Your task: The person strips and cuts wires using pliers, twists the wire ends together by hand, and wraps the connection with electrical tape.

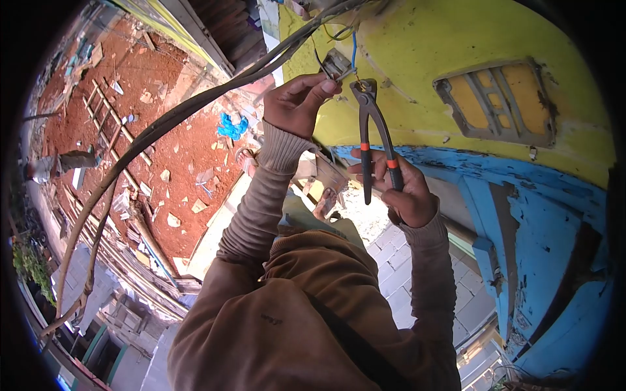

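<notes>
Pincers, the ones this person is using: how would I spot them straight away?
Find where the yellow-green wall meets the peeling blue woodwork. In front of it, the right hand holds the pincers with their dark, rounded head up. Unlike the slim blue wire nearby, they have two dark legs spreading downward, each with an orange-red band.

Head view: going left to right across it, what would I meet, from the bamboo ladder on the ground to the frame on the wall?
Bamboo ladder → bright blue bundle → left hand → pincers → rectangular wall frame.
</notes>
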Available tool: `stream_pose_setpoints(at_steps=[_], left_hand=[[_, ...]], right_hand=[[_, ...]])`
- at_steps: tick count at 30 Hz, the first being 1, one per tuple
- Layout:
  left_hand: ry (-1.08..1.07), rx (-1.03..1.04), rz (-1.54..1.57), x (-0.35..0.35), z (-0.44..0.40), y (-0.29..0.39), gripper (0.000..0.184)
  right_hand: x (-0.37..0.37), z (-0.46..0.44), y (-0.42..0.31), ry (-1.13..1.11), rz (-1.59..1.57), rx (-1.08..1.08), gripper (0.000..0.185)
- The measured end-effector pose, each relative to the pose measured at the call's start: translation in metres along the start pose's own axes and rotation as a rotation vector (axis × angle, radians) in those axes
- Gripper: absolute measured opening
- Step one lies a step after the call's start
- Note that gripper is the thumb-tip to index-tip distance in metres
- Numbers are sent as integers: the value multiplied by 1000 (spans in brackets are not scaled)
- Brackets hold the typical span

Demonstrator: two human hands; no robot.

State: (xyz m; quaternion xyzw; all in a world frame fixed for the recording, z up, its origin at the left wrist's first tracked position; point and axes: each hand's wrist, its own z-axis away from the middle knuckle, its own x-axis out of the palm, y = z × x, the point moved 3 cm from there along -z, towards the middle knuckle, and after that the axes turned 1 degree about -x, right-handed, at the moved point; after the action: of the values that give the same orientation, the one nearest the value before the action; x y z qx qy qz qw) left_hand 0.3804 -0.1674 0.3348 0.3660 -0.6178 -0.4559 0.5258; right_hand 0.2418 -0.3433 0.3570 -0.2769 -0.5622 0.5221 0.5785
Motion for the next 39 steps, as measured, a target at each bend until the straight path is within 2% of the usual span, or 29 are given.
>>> stream_pose_setpoints(at_steps=[2, 5, 11, 14, 19, 24, 26, 31, 34, 37, 39], left_hand=[[83, -13, 3, 4, 4, 0, 17], [164, -30, 31, 8, 9, 0, 18], [171, -59, 17, 10, 13, 7, 19], [198, -81, 35, 10, 15, 9, 21], [214, -93, 61, 13, 18, 11, 19], [263, -43, 100, 19, 23, 8, 14], [252, -48, 74, 18, 24, 7, 12], [193, -23, 78, 12, 24, 6, 12], [177, 2, 89, 10, 24, 5, 14], [191, 13, 55, 9, 25, 5, 14], [165, 25, -2, 10, 25, 6, 9]], right_hand=[[-3, -2, 0, -14, 28, -32, 42], [-3, -4, 4, -8, -97, 7, 41], [-4, -6, 15, 22, -27, -111, 39], [-15, -9, 24, 14, 141, -79, 40], [-4, -8, 6, 120, 514, -162, 38], [1, -3, 14, 196, 539, -270, 36], [8, 3, 10, 253, 408, -227, 36], [2, 5, 8, 234, 438, -185, 38], [-4, 4, 4, 197, 529, -184, 42], [1, 4, -13, 183, 743, -286, 45], [6, 5, -17, 215, 765, -127, 43]])
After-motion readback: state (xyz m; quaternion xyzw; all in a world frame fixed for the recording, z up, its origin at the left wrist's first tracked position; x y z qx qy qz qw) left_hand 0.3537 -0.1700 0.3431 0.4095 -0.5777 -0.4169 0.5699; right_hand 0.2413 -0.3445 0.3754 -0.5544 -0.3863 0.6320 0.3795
